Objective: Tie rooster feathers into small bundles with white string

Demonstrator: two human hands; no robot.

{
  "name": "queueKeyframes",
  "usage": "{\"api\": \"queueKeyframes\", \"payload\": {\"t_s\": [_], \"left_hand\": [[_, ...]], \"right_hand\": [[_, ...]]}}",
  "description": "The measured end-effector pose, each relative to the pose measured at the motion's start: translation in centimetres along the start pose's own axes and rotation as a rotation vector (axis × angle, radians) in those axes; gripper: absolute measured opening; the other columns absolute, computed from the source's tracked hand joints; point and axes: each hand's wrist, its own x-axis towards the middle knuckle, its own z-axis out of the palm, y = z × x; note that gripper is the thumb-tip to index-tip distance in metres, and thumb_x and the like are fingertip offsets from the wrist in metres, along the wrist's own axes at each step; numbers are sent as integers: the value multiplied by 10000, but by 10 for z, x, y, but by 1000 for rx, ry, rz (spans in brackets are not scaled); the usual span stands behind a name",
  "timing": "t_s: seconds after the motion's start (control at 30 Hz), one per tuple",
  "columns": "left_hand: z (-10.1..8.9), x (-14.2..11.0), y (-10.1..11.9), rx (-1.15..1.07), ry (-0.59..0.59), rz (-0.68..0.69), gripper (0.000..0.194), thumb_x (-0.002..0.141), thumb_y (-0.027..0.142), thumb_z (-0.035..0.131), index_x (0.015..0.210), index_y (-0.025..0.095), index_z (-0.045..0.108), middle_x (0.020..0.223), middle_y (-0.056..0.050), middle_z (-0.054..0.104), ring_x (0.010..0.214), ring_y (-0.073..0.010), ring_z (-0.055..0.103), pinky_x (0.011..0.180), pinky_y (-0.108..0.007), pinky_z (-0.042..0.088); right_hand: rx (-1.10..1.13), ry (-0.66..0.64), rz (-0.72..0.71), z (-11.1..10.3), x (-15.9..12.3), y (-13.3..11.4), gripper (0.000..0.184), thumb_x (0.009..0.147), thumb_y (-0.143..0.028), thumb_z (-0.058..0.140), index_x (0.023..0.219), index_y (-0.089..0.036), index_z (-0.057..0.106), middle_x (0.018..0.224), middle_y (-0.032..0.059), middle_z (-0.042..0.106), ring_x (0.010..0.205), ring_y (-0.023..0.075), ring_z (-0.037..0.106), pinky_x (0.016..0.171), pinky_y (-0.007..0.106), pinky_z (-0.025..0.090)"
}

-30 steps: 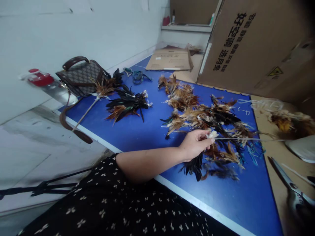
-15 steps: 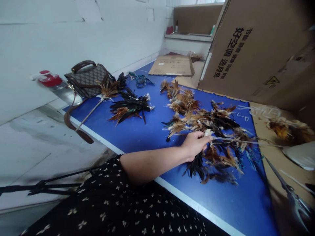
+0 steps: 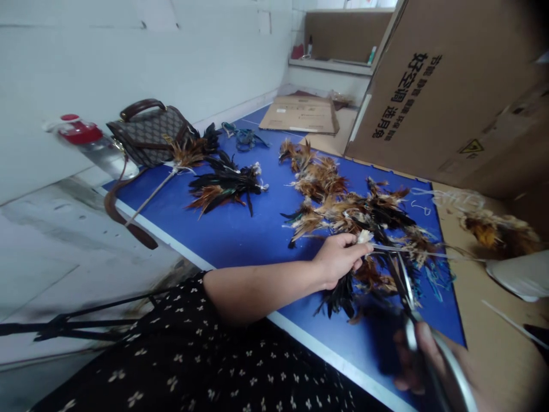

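While the left hand (image 3: 341, 262) pinches a white tuft (image 3: 365, 235) in closed fingers, head view puts that tuft just below and right of centre, about 4 o'clock. Pale strand (image 3: 424, 252) runs from the pinch toward 3 o'clock, near straight, over loose feathers, in the direction of a white rounded object (image 3: 521, 274).

Right hand (image 3: 435, 357) at 5 o'clock, motion-blurred, fingers wrapped round the handles of the scissors (image 3: 413, 316). Blades parted, pointing up to 11 o'clock, tips at the strand. Can't tell if it actually sits between them. Black feathers (image 3: 338, 300) show just under the left hand at its 6 o'clock; can't tell if they're part of the tuft.

My read on doing this well: hold the pinch firm, strand taut, so it doesn't fold between the blades. Get the strand past the tips before squeezing. Stay square to it, left fingertips well clear. Watch the feather pile (image 3: 319, 171), spread from the hand's 11 round to 3 o'clock: stray plumes could get nipped. Lift the strand slightly off the blue surface (image 3: 266, 243) for room.
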Motion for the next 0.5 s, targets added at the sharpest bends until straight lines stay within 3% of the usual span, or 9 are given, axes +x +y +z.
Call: {"api": "queueKeyframes", "payload": {"t_s": [0.1,0.2,0.5], "left_hand": [[-1,0,-1,-6,-12,-1,541,892,560,1031,797,206,633,648,80,540,592,-76,475,636,-274,344],[-4,0,-1,-4,-26,3,563,880,590,1035,793,211,628,653,79,542,597,-77,470,640,-283,345],[-9,0,1,-46,-27,37,567,848,586,1053,796,215,628,676,83,555,603,-76,478,642,-286,346]], "right_hand": [[24,-107,98,9,12,-24,882,830,-1102,759,942,-227,782,750,79,784,586,302,796,581,424,714],[55,-64,81,17,20,-33,888,817,-1111,769,918,-228,763,718,49,739,538,258,728,528,408,679],[65,-44,35,22,32,-18,821,862,-1069,777,843,-254,684,601,-6,600,433,216,591,445,389,584]]}}
